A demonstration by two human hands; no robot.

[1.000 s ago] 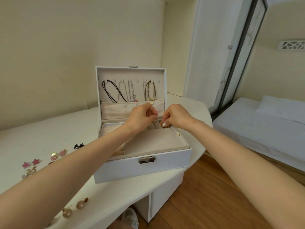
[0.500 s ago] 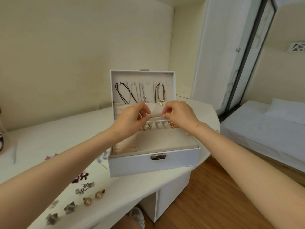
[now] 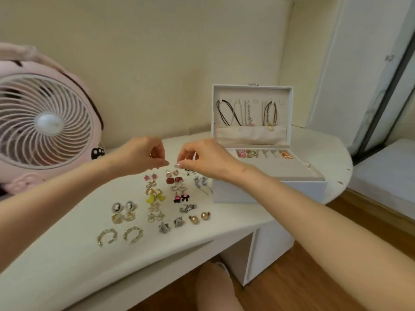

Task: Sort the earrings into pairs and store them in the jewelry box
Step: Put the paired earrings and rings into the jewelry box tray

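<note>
Our left hand (image 3: pixel 143 154) and right hand (image 3: pixel 203 159) have left the jewelry box (image 3: pixel 247 191), pinched above the far earrings (image 3: pixel 170 180); what they hold, we cannot tell.

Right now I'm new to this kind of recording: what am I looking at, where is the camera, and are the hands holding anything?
There is no machine here: a person works with two bare hands. The one camera sits on the person's head, wide-angle, looking forward and down, so both arms reach in from the bottom. On the white table lie many earrings laid out in pairs, with a pink fan to the left and an open white jewelry box to the right. Necklaces hang inside its raised lid, and a few pieces sit in its back slots. The left hand and the right hand hover above the far end of the earrings, fingertips pinched. Whether either holds an earring is too small to tell.
</note>
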